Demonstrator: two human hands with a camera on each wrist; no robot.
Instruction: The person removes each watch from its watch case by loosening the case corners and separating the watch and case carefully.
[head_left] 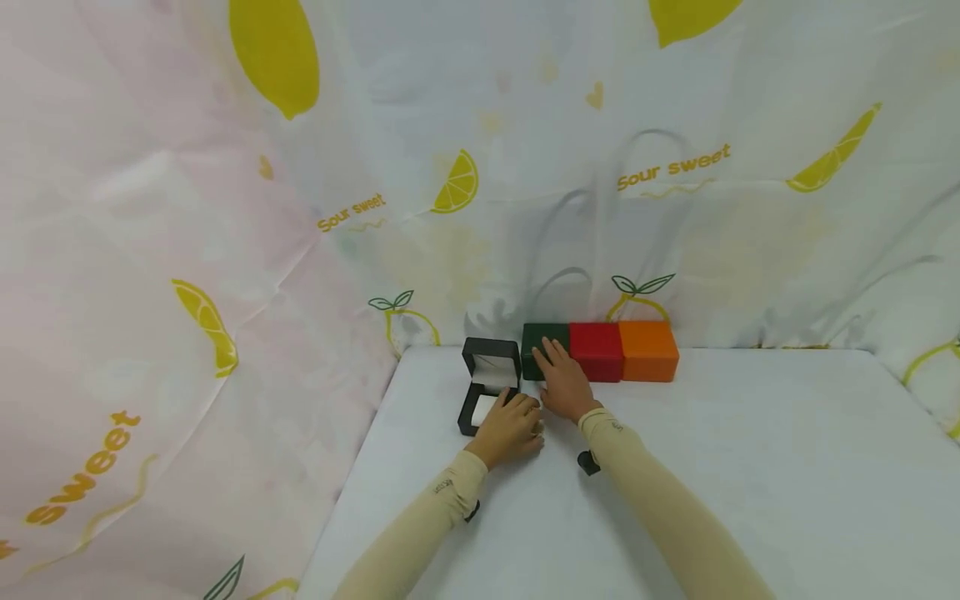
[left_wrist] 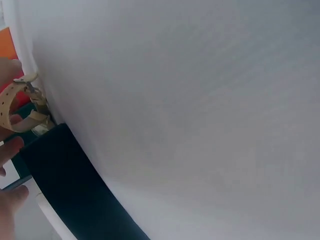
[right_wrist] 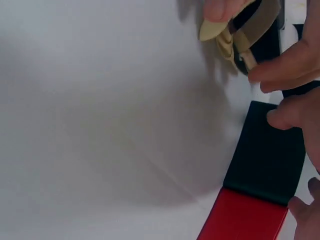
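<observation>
Two fingers (left_wrist: 11,150) pinching watch (left_wrist: 17,107), beside black box (head_left: 489,385)

Matt, smooth-faced boxes: dark green box (head_left: 542,346), red box (head_left: 596,350), orange box (head_left: 648,351). The open black box (head_left: 489,385) is showing a white padded lining. White cloth is covering the table (head_left: 750,467); a beige strap (left_wrist: 19,107) is carrying a metal buckle.

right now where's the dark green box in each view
Head: the dark green box sits at the back of the table, left end of the coloured row, under the right hand.
Left wrist: only a small dark green patch at the left edge, behind the beige strap.
Right wrist: at lower right, fingers resting on it.
Shared landmark: the red box touching it.
</observation>
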